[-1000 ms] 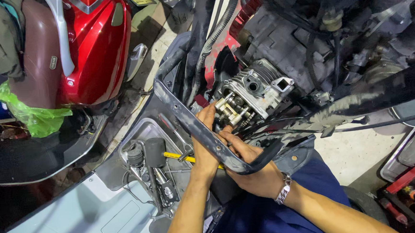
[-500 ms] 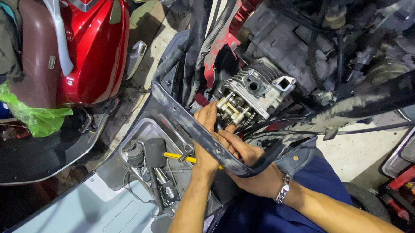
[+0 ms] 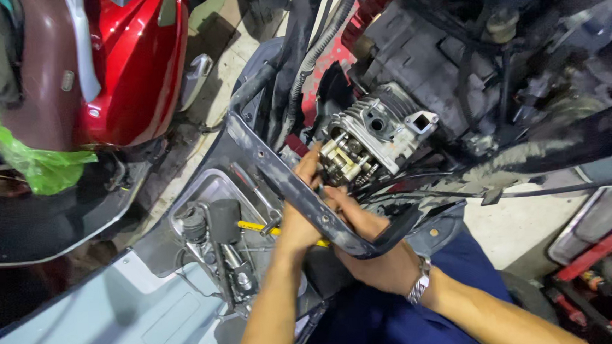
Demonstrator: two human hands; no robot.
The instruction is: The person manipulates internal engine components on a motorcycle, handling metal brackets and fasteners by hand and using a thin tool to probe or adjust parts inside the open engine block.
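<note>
Both hands reach past dark frame bar (image 3: pixel 300 193) to exposed cylinder head (image 3: pixel 371 136), scooter stripped for access. Left hand (image 3: pixel 302 218) fingers curled at valve gear (image 3: pixel 344 162), grip unclear. Right hand (image 3: pixel 371 249) mostly hidden by the bar; can't tell. Tray (image 3: pixel 211 185) w/ tools near.

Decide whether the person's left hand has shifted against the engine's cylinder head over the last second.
No. The left hand stays put, fingers reaching up to the open end of the cylinder head, beside the dark frame bar, as before.
</note>
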